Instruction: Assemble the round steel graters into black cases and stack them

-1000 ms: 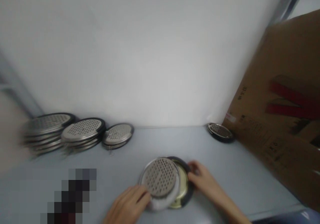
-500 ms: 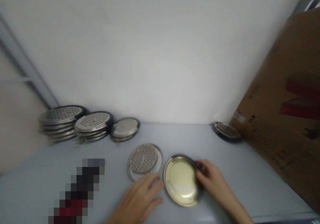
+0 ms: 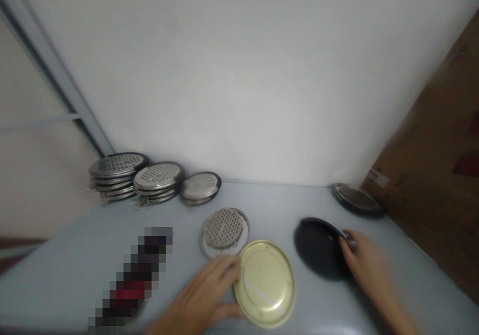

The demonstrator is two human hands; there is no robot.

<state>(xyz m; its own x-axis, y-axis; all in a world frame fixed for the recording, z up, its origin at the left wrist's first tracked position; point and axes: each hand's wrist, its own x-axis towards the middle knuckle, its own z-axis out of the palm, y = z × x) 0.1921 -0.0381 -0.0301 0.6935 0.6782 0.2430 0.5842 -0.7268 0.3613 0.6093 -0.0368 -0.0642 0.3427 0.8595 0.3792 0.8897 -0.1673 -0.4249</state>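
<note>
A gold round metal disc (image 3: pixel 266 282) lies flat on the grey table (image 3: pixel 277 200) near the front. My left hand (image 3: pixel 204 295) grips its left edge, fingers curled around the rim. Just behind it lies a perforated silver disc (image 3: pixel 223 229). To the right sits a black round lid (image 3: pixel 319 247); my right hand (image 3: pixel 368 270) pinches its right edge, somewhat blurred.
Stacks of perforated silver discs (image 3: pixel 118 175) (image 3: pixel 157 181) (image 3: pixel 200 186) line the back left by the white wall. Another disc in a black rim (image 3: pixel 357 199) rests beside a large cardboard box (image 3: pixel 434 175) on the right. A pixelated patch (image 3: pixel 134 280) covers the table's front left.
The perforated disc was lifted off and laid behind. The black lid has since been pulled right, away from the gold disc, which my left hand now holds. The view shifted left.
</note>
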